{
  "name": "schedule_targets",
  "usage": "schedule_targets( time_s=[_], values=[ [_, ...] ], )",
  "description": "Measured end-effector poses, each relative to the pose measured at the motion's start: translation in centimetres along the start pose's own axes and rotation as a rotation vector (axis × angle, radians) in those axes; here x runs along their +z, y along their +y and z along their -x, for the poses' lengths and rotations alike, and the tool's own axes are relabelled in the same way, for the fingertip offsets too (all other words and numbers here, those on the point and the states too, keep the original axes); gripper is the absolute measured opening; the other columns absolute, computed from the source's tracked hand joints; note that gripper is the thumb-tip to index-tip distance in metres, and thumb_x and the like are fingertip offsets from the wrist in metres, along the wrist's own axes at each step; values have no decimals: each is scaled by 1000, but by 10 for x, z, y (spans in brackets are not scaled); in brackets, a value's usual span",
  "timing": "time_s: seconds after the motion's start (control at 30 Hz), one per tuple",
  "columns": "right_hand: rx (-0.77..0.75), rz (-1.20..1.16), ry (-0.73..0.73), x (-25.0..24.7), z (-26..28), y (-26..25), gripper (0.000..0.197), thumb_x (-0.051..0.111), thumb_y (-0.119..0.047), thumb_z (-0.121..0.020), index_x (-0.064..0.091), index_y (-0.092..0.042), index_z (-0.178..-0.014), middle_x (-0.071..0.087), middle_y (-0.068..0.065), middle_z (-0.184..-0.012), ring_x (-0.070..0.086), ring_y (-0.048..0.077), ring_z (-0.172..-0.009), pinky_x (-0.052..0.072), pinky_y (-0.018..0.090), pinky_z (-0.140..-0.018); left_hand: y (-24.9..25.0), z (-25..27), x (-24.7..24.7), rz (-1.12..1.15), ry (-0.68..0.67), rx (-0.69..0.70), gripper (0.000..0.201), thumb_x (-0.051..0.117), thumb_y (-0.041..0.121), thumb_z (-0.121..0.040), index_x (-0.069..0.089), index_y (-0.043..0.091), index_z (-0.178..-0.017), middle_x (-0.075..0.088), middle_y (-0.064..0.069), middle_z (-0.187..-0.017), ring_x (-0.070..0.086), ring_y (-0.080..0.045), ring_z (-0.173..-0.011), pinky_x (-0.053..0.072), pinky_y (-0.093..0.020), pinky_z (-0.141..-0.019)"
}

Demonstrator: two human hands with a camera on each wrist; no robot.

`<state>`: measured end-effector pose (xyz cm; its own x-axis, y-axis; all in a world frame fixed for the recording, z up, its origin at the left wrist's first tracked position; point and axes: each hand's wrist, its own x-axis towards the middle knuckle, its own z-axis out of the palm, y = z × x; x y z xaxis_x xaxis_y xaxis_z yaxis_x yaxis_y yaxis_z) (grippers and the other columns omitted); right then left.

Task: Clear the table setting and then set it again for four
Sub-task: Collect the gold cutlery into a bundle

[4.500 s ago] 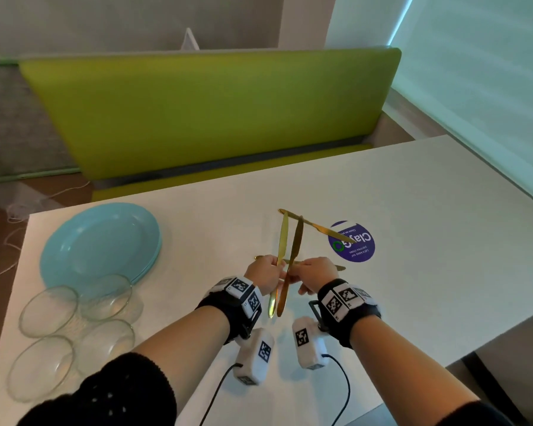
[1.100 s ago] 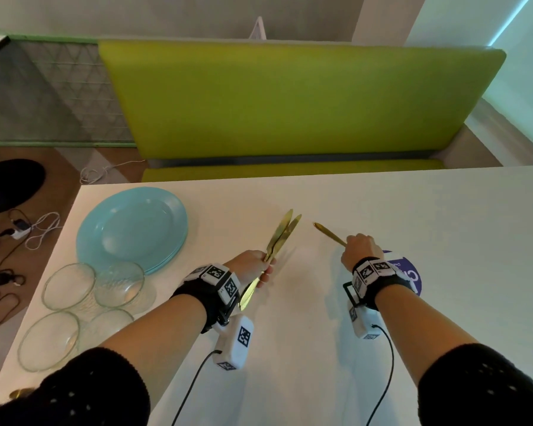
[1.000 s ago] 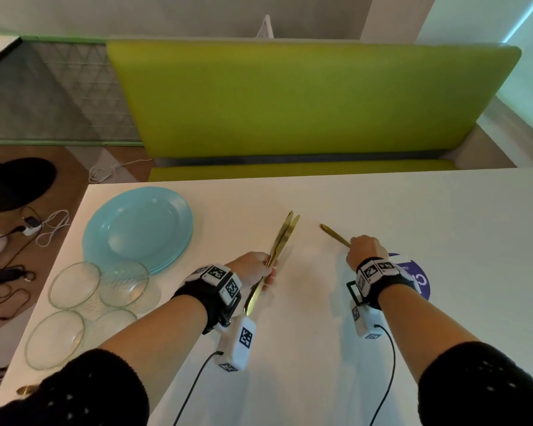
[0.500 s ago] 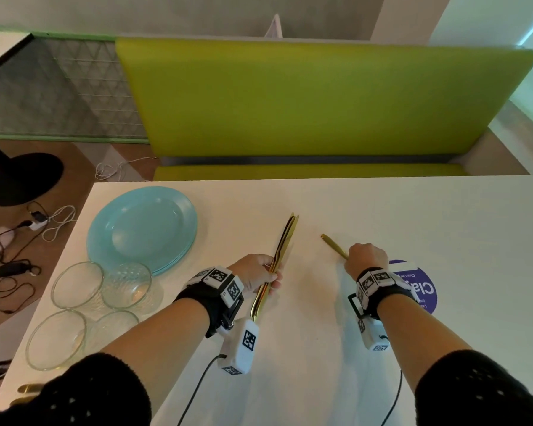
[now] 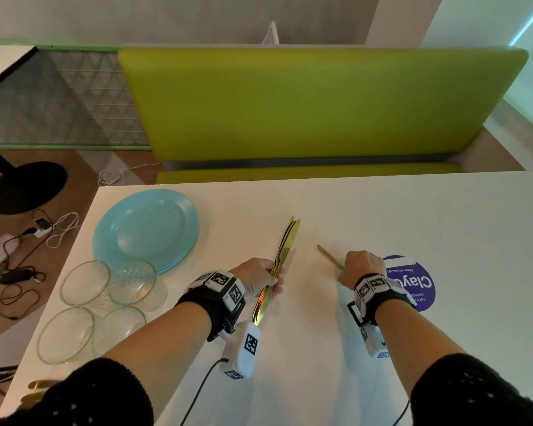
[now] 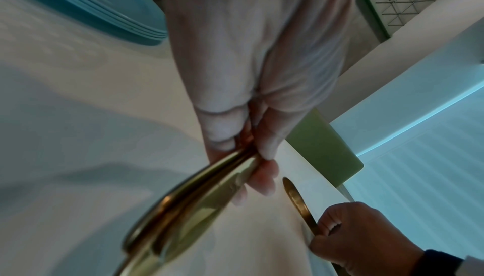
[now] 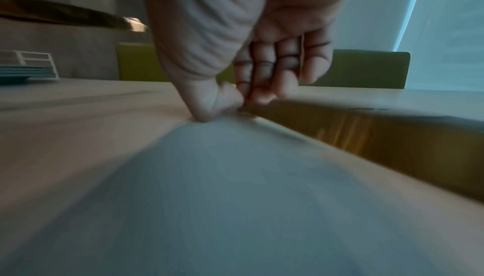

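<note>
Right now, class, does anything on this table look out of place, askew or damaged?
Nothing looks damaged or spilled. The turquoise plates sit in a neat stack with four glass bowls beside them. The left hand grips a bundle of gold cutlery; the right hand holds one gold piece angled against the table.

The stack of plates [image 5: 146, 229] lies on the tabletop [image 5: 382, 216] at its far left. Nearer than the plates, along the left edge, stand 4 bowls [image 5: 105, 305], 2 behind 2. Right of the plates, the left hand [image 5: 260, 279] holds a bundle of knives [image 5: 279, 262] above the tabletop. Further right of the plates, the right hand [image 5: 362, 269] holds 1 knife [image 5: 330, 256] down on the tabletop, with a sticker [image 5: 416, 282] just right of that hand. A bench [image 5: 305, 106] stands behind the plates, beyond the tabletop.
</note>
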<state>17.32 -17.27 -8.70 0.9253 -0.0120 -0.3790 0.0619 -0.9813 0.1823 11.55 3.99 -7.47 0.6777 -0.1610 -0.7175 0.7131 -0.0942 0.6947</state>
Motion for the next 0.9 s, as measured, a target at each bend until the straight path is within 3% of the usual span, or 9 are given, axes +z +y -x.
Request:
schedule_targets(
  time_s=[0.23, 0.37, 0.5, 0.63, 0.77, 0.9],
  values=[
    [-44, 33, 17, 2, 13, -1, 26, 50, -30, -90, 60, -16, -110, 66, 4, -107, 62, 21, -101, 46, 31, -87, -5, 8, 6, -31, 38, 3, 31, 35, -12, -93, 55, 11, -85, 55, -6, -75, 55, -18, -65, 48, -31, -65],
    [-175, 83, 69, -8, 23, -3, 29, 46, -22, -90, 55, -14, -116, 61, 5, -116, 53, 22, -112, 40, 32, -94, -9, 14, 4, -79, 134, 18, 31, 32, -11, -89, 52, 10, -81, 53, -7, -69, 50, -19, -58, 43, -32, -60],
    [-367, 128, 134, -23, 39, -8, 27, 46, -15, -88, 58, -15, -112, 60, 3, -118, 47, 22, -116, 35, 33, -97, -13, 24, -2, -95, 207, 34, 25, 37, -11, -86, 51, 10, -81, 52, -8, -73, 50, -19, -59, 43, -29, -56],
    [-530, 239, 159, -35, 66, -19, 29, 44, -11, -90, 64, -18, -111, 62, 1, -115, 47, 21, -114, 34, 34, -96, -13, 35, -5, -104, 135, 48, 23, 49, -13, -83, 53, 10, -85, 52, -11, -79, 53, -23, -67, 47, -30, -61],
    [-638, 344, 156, -40, 97, -39, 29, 46, -12, -92, 66, -18, -111, 64, 0, -111, 47, 22, -110, 35, 34, -91, -16, 44, 0, -245, 67, 73, 24, 57, -7, -79, 58, 11, -93, 59, -9, -87, 60, -26, -81, 52, -41, -87],
    [-689, 358, 155, -42, 129, -64, 23, 51, -16, -92, 68, -20, -107, 66, -3, -108, 47, 20, -107, 34, 34, -88, -28, 58, 7, -230, 1, 90, 28, 39, -17, -84, 51, 3, -100, 56, -7, -79, 58, -19, -73, 50, -30, -71]
  ],
)
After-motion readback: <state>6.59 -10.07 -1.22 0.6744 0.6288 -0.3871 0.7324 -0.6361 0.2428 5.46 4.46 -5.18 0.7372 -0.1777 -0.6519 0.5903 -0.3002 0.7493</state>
